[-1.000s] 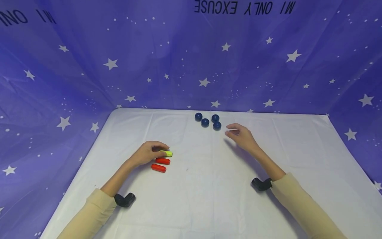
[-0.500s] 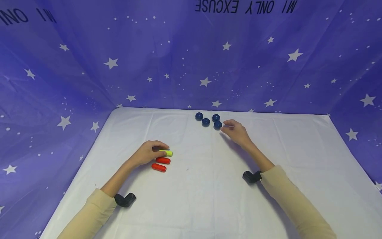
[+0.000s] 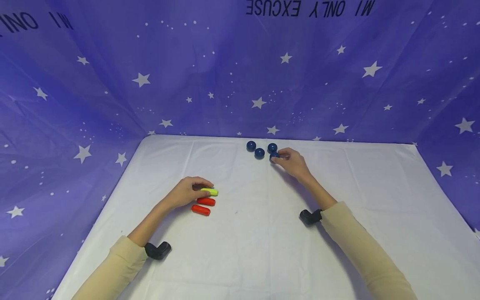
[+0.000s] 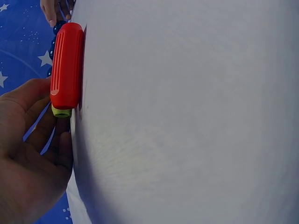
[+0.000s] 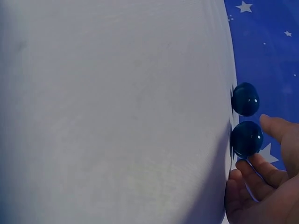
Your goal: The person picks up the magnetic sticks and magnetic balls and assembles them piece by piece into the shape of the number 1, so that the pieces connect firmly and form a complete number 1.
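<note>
At the left of the white table, my left hand (image 3: 187,192) holds a short yellow-green cylinder (image 3: 211,192) between thumb and fingers. Two short red cylinders (image 3: 206,201) with ribbed sides lie just nearer to me. In the left wrist view one red cylinder (image 4: 67,67) hides most of the yellow-green one, whose hollow-looking end (image 4: 61,112) peeks out below. Toward the far edge, my right hand (image 3: 294,163) has thumb and fingers round the nearest dark blue ball (image 3: 274,157). The right wrist view shows fingertips right at this glossy ball (image 5: 246,139), with another ball (image 5: 245,99) beside it.
Two more blue balls (image 3: 251,146) stand a little to the left, close to the far edge. A purple cloth with white stars (image 3: 258,83) rises behind the table (image 3: 240,250) and along both sides. Each wrist wears a black device (image 3: 158,251).
My right hand has moved left and away from me to the nearest blue ball, its thumb now overlapping it. The left hand and the cylinders stay where they were.
</note>
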Motion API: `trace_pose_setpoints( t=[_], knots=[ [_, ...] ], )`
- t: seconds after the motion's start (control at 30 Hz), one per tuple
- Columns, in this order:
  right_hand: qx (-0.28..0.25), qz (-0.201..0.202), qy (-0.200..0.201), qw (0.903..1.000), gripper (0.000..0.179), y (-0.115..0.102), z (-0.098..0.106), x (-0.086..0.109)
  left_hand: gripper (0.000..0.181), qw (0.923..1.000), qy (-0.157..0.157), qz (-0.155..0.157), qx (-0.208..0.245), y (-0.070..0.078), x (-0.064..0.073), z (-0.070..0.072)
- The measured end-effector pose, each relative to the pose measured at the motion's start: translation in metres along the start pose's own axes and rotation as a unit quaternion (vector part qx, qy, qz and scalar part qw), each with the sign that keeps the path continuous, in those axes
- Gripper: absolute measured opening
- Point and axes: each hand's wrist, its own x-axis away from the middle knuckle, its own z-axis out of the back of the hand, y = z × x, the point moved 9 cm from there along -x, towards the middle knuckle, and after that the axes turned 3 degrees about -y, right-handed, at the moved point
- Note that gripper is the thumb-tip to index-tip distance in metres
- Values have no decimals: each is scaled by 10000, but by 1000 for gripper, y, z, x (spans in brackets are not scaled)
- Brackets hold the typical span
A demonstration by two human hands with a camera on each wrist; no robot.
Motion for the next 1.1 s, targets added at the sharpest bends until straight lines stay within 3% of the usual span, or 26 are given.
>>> trace_pose_setpoints(
  t=[0.67,1.1],
  knots=[
    [8,-79,95,9999,41,4,0,-2,22,9991,-33,-26,-418,2,-3,0],
    [-438,-168,-209,9987,42,15,3,-4,22,9974,-161,-56,-699,5,-5,1]
  ],
)
